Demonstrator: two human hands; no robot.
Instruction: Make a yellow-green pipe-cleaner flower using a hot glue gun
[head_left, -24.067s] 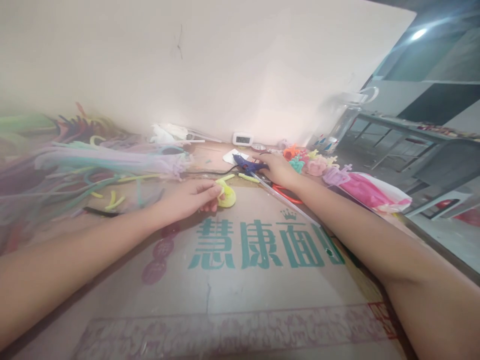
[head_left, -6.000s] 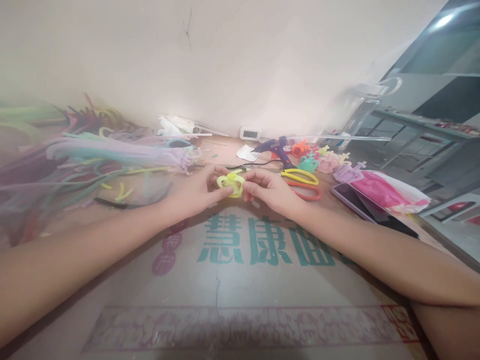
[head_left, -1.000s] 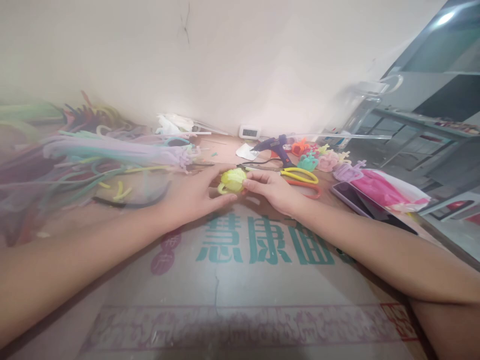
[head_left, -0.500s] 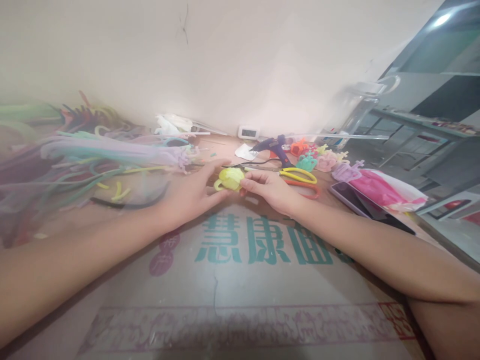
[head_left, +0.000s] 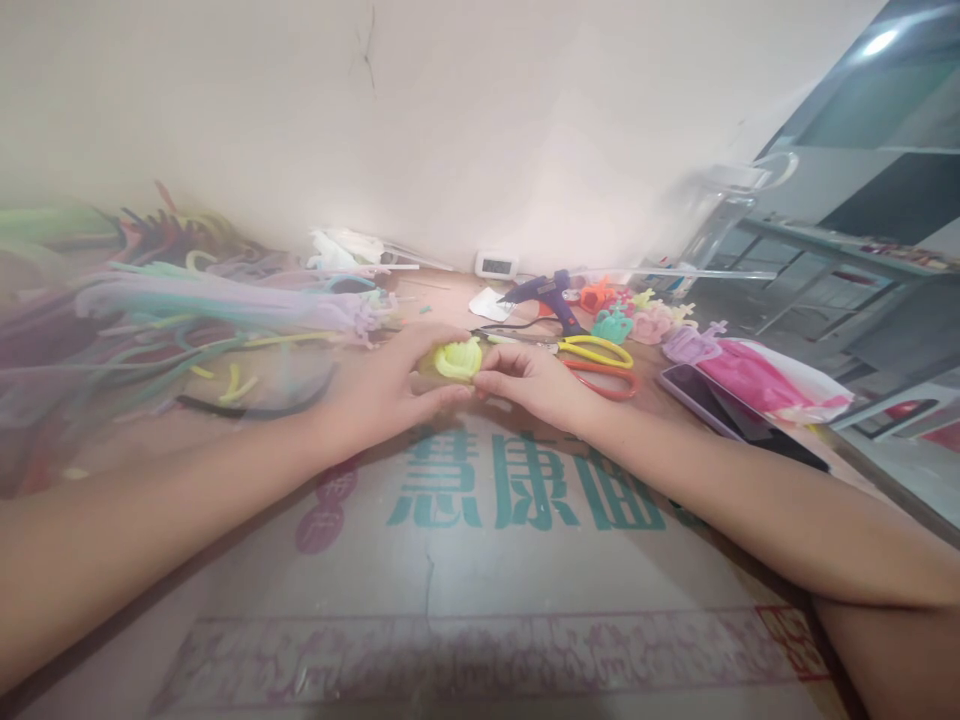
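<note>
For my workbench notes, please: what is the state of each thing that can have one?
Yellow piece: held
Left hand: curved around it
Right hand: pinching its edge
Glue gun: set down, power unclear
Scissors: laid down, partly hidden
Phone: lying, screen dark
Small display: digits unreadable

The yellow piece (head_left: 459,358) looks ridged (the scissor handles (head_left: 571,346), smooth plastic).

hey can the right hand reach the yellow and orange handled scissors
Probably yes: the yellow-and-orange-handled scissors lie beside the right hand, both loops showing, though that hand is at the round yellow piece.
</note>
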